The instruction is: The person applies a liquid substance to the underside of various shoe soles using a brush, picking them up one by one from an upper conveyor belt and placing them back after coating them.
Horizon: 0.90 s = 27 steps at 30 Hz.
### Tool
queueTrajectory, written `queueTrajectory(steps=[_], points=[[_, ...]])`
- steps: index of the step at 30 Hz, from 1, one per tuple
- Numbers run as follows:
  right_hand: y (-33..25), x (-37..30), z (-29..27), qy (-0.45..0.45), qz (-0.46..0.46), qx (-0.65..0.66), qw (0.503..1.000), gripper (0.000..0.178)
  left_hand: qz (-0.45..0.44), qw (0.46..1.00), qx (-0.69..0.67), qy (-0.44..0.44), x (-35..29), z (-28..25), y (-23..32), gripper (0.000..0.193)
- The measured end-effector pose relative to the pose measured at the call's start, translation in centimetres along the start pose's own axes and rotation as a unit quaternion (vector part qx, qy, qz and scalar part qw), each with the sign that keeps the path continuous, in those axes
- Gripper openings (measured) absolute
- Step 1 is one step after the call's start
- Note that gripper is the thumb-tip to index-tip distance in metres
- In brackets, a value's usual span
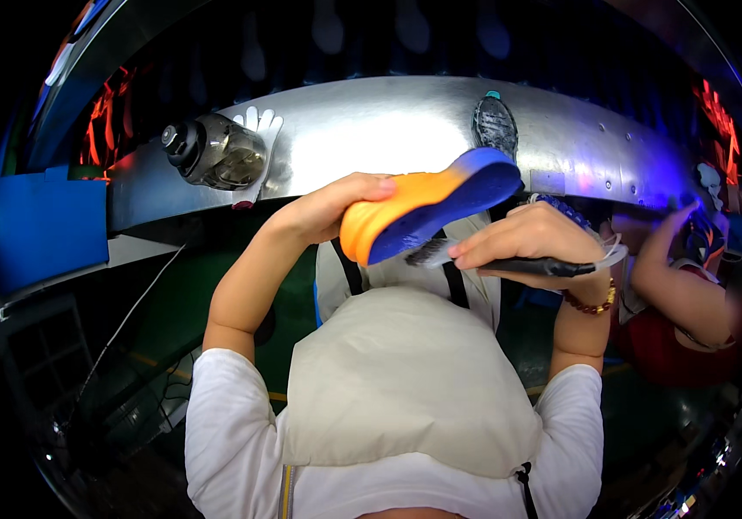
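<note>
Shoe sole [427,208], orange and blue, is held up in front of the chest, left hand [328,208] wrapped around its left end. Right hand [531,246] pinches a black brush [509,262], bristles touching the sole's underside. Far behind runs a metal conveyor [371,130] carrying a dark bottle [215,151].

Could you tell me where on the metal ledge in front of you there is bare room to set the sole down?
The metal ledge is bare between the white glove and the dark sole, and again right of that sole. The left end is crowded by the dark bottle. The left hand holds the orange-and-blue sole; the right hand holds a brush.
</note>
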State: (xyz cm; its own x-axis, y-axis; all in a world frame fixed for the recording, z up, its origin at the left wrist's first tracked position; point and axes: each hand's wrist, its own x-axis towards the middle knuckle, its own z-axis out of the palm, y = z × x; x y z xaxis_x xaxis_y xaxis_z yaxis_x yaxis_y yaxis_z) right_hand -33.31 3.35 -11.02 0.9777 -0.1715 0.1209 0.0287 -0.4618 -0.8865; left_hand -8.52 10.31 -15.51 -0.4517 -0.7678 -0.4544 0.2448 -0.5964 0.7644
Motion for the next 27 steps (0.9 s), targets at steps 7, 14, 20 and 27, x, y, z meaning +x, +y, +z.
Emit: queueTrajectory(steps=[7,14,20,27], points=[[1.4,-0.3,0.5,0.055,0.012,0.039,0.998,0.021,0.041,0.998,-0.023,0.038,-1.2,-1.0,0.4,0.054],[3.2,-0.7,0.6,0.203,0.013,0.073,0.976,0.021,0.096,0.986,-0.137,-0.013,-1.6,-3.3,-0.9,0.054],[0.8,-1.0,0.8,0.165,-0.045,0.054,0.984,0.023,0.117,0.942,-0.311,-0.054,-1.0,-5.0,-0.9,0.059],[3.5,2.3,3.0,0.3,0.148,0.087,0.938,0.02,0.176,0.913,-0.358,-0.078,5.6,-1.1,-4.0,0.088]])
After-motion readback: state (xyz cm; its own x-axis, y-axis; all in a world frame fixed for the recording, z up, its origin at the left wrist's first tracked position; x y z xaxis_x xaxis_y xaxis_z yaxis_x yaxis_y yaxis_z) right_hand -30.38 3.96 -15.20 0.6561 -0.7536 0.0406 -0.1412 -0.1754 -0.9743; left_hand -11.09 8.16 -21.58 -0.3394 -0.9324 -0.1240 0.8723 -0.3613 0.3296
